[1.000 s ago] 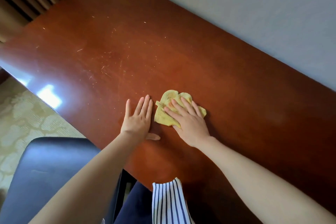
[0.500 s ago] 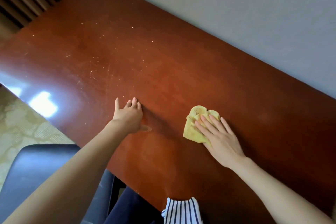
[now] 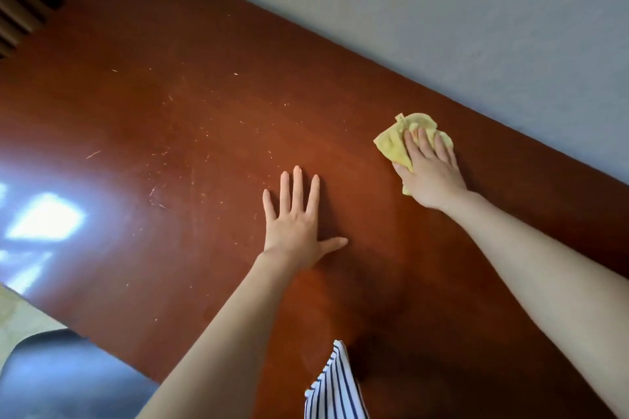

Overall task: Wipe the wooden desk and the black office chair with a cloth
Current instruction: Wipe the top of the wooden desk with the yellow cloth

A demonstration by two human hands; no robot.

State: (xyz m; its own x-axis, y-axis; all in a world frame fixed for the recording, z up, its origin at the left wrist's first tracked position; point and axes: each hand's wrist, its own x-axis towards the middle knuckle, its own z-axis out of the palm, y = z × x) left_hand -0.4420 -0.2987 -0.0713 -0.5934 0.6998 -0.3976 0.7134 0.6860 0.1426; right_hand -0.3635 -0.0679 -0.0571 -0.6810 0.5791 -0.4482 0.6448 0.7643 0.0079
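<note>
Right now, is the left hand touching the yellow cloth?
Apart. The head view shows the left hand flat on the wooden desk, with bare wood between it and the yellow cloth under the right hand.

Ahead of you a plain grey-blue wall [image 3: 476, 10] fills the upper right, matte and unmarked. In the upper left corner you see brown pleated curtains [image 3: 17, 10], dark in shadow. At the lower left edge a strip of pale carpet [image 3: 20, 316] with a faint cream pattern shows. Bright window light enters from your left; its glare [image 3: 44, 221] falls as pale, broken patches on the glossy surface below you.
</note>
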